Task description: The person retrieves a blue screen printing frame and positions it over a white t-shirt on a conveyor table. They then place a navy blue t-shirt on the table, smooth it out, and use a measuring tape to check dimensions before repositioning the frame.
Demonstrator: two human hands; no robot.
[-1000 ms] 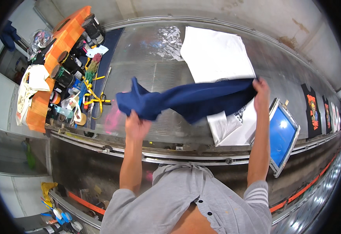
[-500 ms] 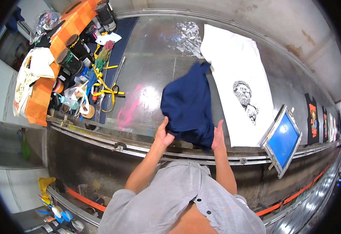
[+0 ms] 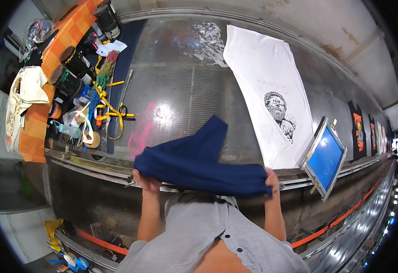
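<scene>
the left hand [image 3: 148, 182] and right hand [image 3: 272, 181] each hold an end of the navy cloth [image 3: 194, 164], spread over the near edge of the worktop [image 3: 171, 86]; the left grip, partly hidden, seems a pinch. rightward lie white fabric [image 3: 272, 63] and a screen [image 3: 326, 157] overhanging that edge.

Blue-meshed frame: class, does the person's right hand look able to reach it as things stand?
Probably yes: the blue-meshed frame is just beyond the right hand, to its right, with nothing seen standing between them. That hand grips the navy cloth, though, so would likely need to let go first.
</scene>
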